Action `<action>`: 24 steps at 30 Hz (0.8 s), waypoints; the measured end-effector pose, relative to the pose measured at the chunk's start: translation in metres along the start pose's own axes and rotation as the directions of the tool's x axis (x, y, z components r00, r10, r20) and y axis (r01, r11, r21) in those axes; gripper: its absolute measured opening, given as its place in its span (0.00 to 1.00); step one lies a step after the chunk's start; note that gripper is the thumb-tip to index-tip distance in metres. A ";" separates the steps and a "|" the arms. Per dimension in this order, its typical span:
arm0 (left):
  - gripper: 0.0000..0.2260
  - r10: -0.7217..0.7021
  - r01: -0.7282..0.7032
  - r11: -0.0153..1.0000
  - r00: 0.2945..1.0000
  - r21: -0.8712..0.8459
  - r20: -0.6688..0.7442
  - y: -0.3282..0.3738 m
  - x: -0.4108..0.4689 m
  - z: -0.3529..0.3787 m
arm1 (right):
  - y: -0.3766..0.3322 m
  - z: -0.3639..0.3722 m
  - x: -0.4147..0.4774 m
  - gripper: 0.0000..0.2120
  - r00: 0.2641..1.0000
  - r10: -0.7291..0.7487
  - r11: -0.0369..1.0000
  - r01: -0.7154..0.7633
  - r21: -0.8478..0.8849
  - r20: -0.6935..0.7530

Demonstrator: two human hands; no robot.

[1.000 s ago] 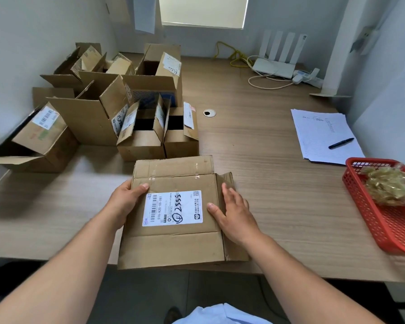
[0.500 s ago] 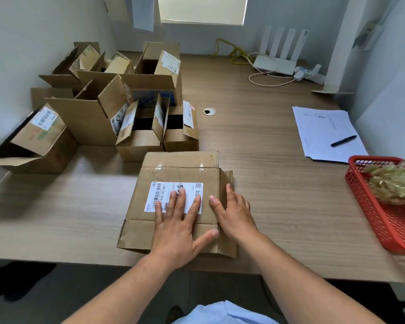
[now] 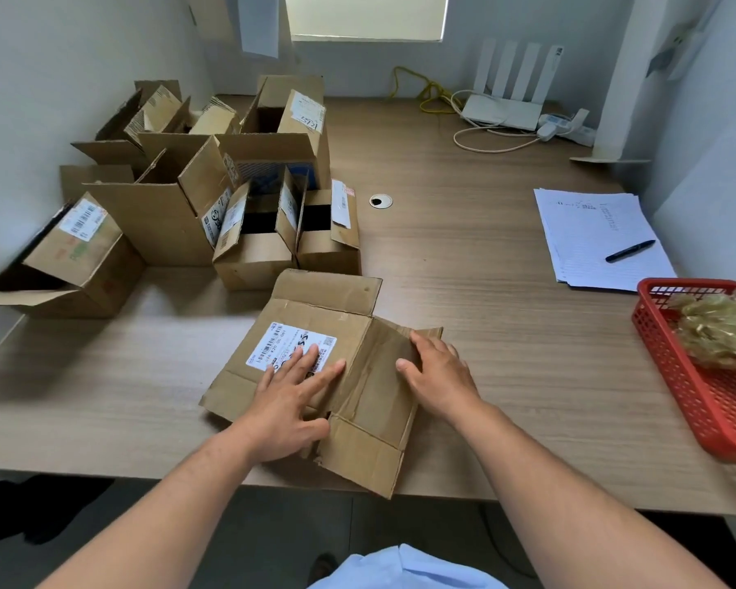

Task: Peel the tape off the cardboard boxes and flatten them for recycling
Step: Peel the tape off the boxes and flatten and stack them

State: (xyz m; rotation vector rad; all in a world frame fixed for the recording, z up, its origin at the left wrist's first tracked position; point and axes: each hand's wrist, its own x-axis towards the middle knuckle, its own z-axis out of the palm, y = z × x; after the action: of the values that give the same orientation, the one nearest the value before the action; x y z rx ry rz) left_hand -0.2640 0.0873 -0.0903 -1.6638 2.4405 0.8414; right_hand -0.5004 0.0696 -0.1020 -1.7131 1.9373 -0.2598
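Observation:
A flattened brown cardboard box [image 3: 358, 401] with a white shipping label [image 3: 287, 340] lies near the front edge of the wooden table [image 3: 485, 333], turned at an angle, one corner over the edge. My left hand [image 3: 292, 397] presses flat on it, fingers spread over the label's lower part. My right hand [image 3: 438, 371] lies flat on the box's right side panel, thumb out to the left. Several opened cardboard boxes [image 3: 213, 197] stand in a group at the back left.
A red plastic basket [image 3: 697, 397] holding a wad of crumpled tape [image 3: 719, 329] sits at the right edge. Behind it lie lined papers [image 3: 591, 231] with a black pen [image 3: 629, 250]. A white router [image 3: 502, 112] and cables are at the back.
The box has swung clockwise and spread open, its right side panel now laid out flat. My left hand moved from the box's left edge onto the label; my right hand shifted rightward.

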 end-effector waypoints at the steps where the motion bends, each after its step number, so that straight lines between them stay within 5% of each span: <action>1: 0.32 -0.014 0.013 0.998 1.000 -0.068 -0.018 0.001 0.000 -0.001 | 0.000 0.001 -0.002 0.27 1.000 0.002 1.000 -0.002 -0.019 -0.016; 4: 0.30 -0.093 0.080 0.988 0.991 -0.136 -0.093 0.005 0.001 0.001 | 0.001 0.003 -0.007 0.22 0.998 -0.018 1.000 0.018 0.011 -0.056; 8: 0.43 -0.176 0.185 0.982 0.966 0.030 -0.190 0.017 0.002 0.023 | 0.007 0.007 -0.008 0.15 0.998 -0.016 0.997 0.021 0.079 -0.067; 12: 0.39 -0.178 0.199 0.976 0.961 0.086 -0.211 0.013 -0.001 0.036 | 0.011 0.003 -0.005 0.19 0.995 -0.030 0.996 0.038 0.077 -0.097; 18: 0.37 -0.141 0.169 0.978 0.968 0.123 -0.207 0.012 -0.010 0.042 | 0.009 -0.001 0.012 0.17 0.995 0.019 0.870 -0.066 0.488 0.101; 24: 0.38 -0.157 0.188 0.969 0.970 0.161 -0.187 0.012 -0.019 0.049 | 0.007 0.009 0.013 0.22 0.942 0.002 0.894 -0.152 0.421 0.337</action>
State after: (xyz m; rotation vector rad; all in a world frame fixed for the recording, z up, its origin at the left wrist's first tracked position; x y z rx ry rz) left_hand -0.2785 0.1291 -0.1205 -1.9172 2.3472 0.4591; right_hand -0.5023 0.0599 -0.1164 -1.2820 1.5508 -0.3319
